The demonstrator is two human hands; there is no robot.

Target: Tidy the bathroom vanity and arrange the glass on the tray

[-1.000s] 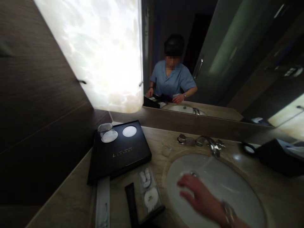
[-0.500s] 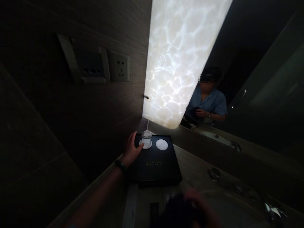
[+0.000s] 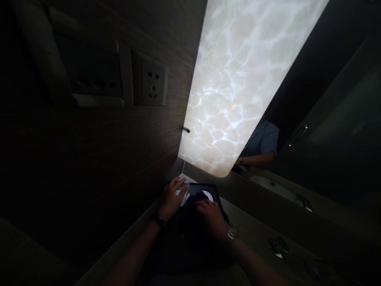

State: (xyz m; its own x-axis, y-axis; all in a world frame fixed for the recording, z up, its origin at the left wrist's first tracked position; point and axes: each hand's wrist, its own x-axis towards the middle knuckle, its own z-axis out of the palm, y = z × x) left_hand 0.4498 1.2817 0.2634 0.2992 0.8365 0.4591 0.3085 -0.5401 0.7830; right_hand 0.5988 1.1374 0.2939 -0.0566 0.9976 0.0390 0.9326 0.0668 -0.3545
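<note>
- Left hand (image 3: 170, 201) reaches far, fingers curled round a clear glass (image 3: 186, 185).
- Right hand (image 3: 212, 217) angles left, palm down, at dark cloth (image 3: 195, 197); whether its fingers grip cannot be told.

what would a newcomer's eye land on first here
Probably the bright marbled light panel, glowing at top centre beside the dark wall. Below it, the left hand is at a clear glass, the right hand on a dark cloth. Off right, a blue sleeve shows in the mirror.
</note>
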